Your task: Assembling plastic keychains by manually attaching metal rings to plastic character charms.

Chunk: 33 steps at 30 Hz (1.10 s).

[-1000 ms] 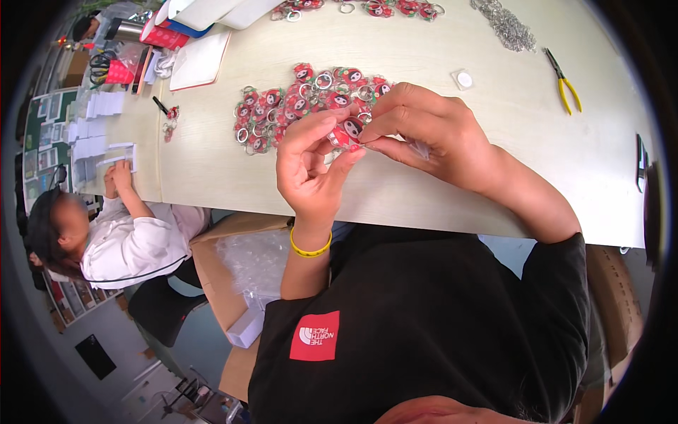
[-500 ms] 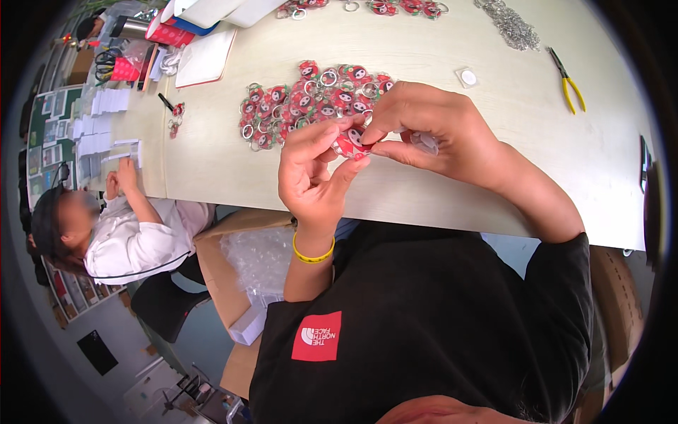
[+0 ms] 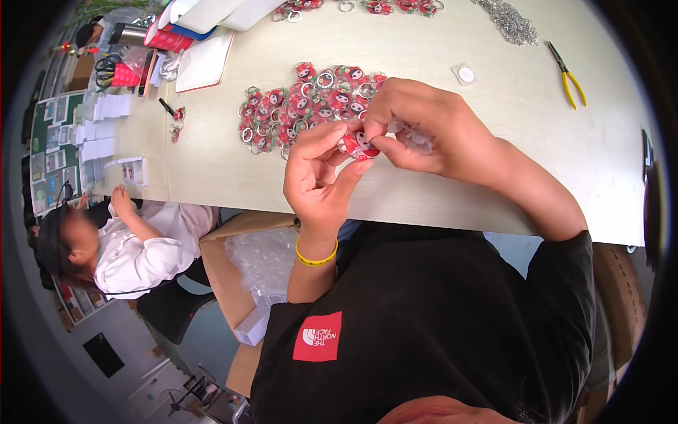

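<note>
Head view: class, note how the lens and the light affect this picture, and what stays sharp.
Head view: fisheye bends the table edge and leaves a black rim; even, soft light, faint shadows; left hand, right hand and red charm are sharp; a co-worker's face at left is blurred.

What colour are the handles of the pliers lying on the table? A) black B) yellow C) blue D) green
B: the pliers on the pale table, beyond the right hand, have bright yellow handles.
</note>
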Each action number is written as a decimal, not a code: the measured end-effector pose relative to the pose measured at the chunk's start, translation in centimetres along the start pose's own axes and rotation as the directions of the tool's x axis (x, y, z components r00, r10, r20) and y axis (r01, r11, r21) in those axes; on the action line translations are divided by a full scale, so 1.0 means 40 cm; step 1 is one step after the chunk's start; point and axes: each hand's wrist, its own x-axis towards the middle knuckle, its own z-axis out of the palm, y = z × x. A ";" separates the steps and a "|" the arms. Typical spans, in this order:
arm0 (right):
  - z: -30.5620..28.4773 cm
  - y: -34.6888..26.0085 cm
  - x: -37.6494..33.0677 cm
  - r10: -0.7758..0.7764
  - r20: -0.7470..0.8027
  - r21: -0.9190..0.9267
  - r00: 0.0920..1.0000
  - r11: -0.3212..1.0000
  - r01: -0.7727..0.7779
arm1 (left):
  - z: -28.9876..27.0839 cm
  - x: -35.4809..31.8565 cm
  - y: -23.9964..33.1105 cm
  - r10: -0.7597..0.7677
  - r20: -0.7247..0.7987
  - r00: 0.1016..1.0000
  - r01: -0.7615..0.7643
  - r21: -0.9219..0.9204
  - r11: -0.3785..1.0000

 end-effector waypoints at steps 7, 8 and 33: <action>0.004 -0.023 -0.007 0.029 0.021 -0.006 0.999 1.000 -0.029 | 0.005 0.005 0.003 0.031 0.030 0.999 -0.031 -0.005 1.000; 0.004 -0.020 -0.005 -0.004 -0.008 -0.068 1.000 0.998 0.003 | 0.010 0.003 0.002 0.050 0.038 0.998 -0.050 0.005 0.999; -0.005 0.009 0.002 0.494 0.303 0.562 0.815 0.598 -0.571 | 0.043 0.045 -0.013 -0.194 -0.002 0.981 0.178 -0.393 0.902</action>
